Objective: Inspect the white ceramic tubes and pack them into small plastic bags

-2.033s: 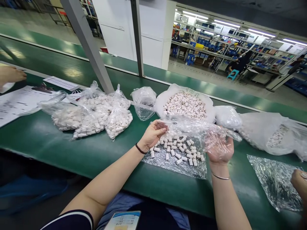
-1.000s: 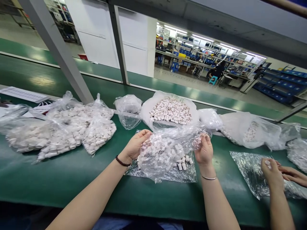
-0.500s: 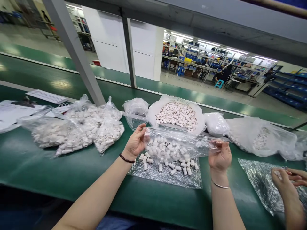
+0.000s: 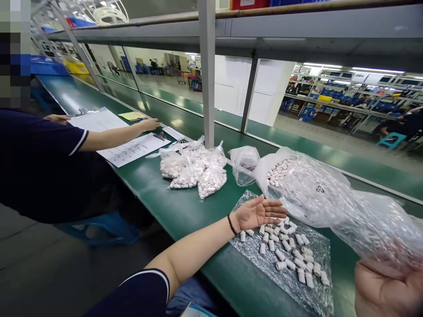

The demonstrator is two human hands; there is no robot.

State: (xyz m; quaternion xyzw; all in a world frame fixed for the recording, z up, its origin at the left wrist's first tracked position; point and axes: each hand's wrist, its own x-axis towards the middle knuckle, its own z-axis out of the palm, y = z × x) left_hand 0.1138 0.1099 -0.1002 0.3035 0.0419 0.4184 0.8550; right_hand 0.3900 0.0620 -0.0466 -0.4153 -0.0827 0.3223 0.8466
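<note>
Film bag runs from our right hand across the left hand's far side

We have the transparent plastic bag (image 4: 363,220) at our right hand (image 4: 380,286), whose fingers grip its near end through the film. Its long axis slants away and to the left, from the right edge of view towards the open bag of fittings (image 4: 271,158), which it partly overlaps in view. The right hand is the nearer one, being on the bag. Our left hand (image 4: 254,213) is open, palm turned up and fingers spread a little, holding nothing; the bag's far end lies beyond and to the right of its fingertips, near them, though we cannot tell whether they touch.

Below the left hand, loose white fittings (image 4: 280,266) lie scattered on a crinkled plastic sheet (image 4: 317,301) on the green counter (image 4: 185,215). To our left, beyond the forearm, filled bags (image 4: 211,180) sit bunched together, well apart from the right hand.
</note>
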